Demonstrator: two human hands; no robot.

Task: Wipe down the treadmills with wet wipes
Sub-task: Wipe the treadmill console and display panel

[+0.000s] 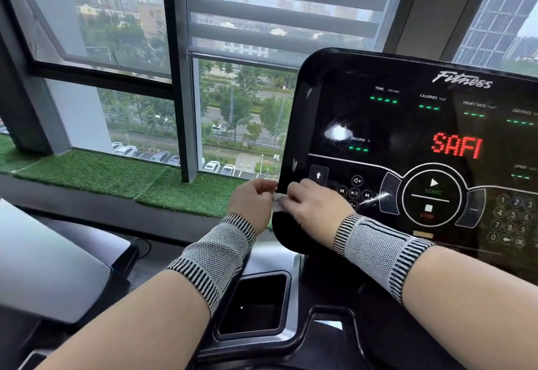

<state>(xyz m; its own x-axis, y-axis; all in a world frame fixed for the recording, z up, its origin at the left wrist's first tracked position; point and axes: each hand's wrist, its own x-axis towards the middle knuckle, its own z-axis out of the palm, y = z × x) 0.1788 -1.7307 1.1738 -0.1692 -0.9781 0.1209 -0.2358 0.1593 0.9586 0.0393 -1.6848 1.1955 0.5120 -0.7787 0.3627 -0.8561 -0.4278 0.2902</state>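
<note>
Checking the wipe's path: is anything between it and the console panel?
Nothing visible. Both the left hand and right hand pinch the wipe at the console lower left edge, the panel bare beside it.

Gym, treadmill console (422, 148), high-rise window (116, 34)

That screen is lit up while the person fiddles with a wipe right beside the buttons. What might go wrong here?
1. The right hand lies over the console near the START button; a stray press might trigger it.
2. The panel is powered, showing red letters; a wet wipe could let moisture seep in.
3. Both hands pinch the small wipe, the left hand off the edge; it may drop into the tray.
</note>
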